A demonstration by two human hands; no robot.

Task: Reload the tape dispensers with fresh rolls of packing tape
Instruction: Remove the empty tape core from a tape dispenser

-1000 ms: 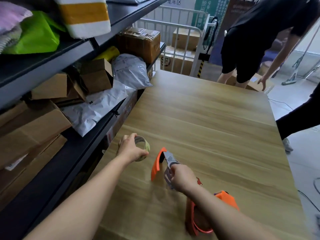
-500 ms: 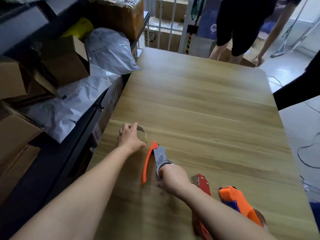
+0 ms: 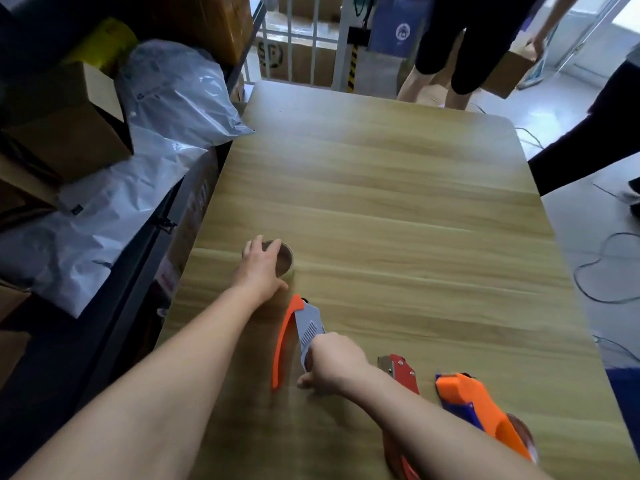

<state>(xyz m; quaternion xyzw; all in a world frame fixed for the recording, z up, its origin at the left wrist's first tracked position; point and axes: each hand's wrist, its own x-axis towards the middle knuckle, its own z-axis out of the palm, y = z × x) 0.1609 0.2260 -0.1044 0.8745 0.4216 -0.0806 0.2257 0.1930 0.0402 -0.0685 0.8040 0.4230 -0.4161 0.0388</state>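
On the wooden table (image 3: 398,188), my left hand (image 3: 261,268) grips a small brown tape core (image 3: 284,260) that rests on the tabletop near the left edge. My right hand (image 3: 334,365) holds an orange and grey tape dispenser (image 3: 298,336) by its grey part; its orange arc stands on the table. A red dispenser (image 3: 400,370) lies just right of that hand, partly hidden by my forearm. An orange and blue dispenser (image 3: 478,408) with a roll in it lies at the near right.
Dark shelving with cardboard boxes (image 3: 69,129) and grey plastic mail bags (image 3: 114,209) runs along the table's left side. Two people (image 3: 460,39) stand at the far end and right side. Cables (image 3: 609,271) lie on the floor to the right.
My left hand has lowered the tape core onto the table. My right hand has kept hold of the orange and grey dispenser. The camera has tilted down, bringing the red and orange-blue dispensers into view.
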